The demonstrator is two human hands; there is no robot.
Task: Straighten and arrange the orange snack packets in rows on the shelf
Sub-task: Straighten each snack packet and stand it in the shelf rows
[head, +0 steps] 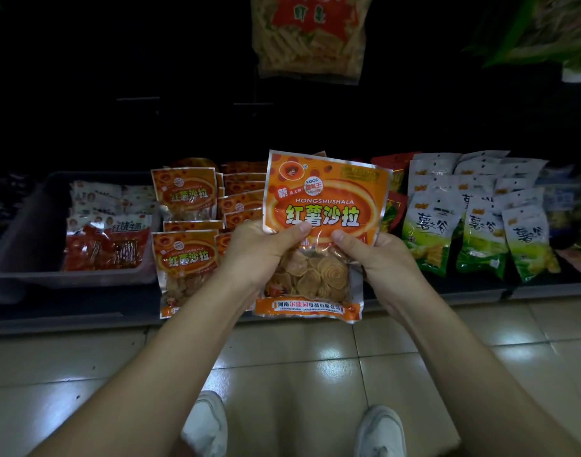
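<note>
Dim shop aisle: low dark shelf above a glossy tiled floor. Held up in front of the shelf and clear of it, 1 orange snack packet, upright, long axis vertical, printed face toward the camera. Gripped at mid-height from both sides: left hand on its left edge, right hand on its right edge, thumbs pressed on the front, fingers hidden behind. Both forearms stretched forward, neither hand clearly nearer. Just behind and to the left, the other orange packets in loose overlapping rows, some tilted. Likely next: down and forward-left into a gap among those rows. Green-and-white packets to the right, a grey tray of red packets to the left.
</note>
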